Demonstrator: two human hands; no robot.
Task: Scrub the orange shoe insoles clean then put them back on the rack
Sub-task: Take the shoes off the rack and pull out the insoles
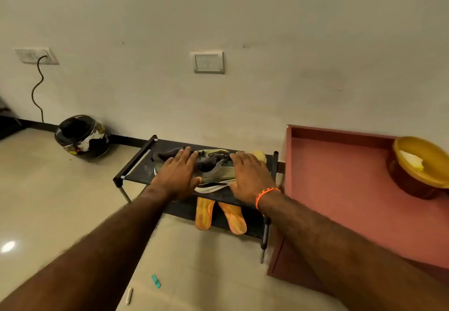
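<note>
Head view shows both my hands spread flat over the shoes [213, 167] on the top shelf of the rack [136, 164], fingers splayed and gripping nothing. My left hand [178, 173] lies on the dark shoe, my right hand [250, 177] on the pale one beside it.

What I want are the orange insoles [220, 214], and they sit on the rack's lower shelf, below the top shelf's front edge and nearer me than my fingers. They lie side by side with their long axes running front to back across the rack. The ends nearest me spread apart and reach the lower shelf's front edge; the far ends tuck out of sight under the top shelf.

As I judge it, both hands must pull back off the top shelf and drop down. The pair sits between my two wrists, a little closer to the right one, so each hand could take the insole on its own side by the exposed end.
</note>
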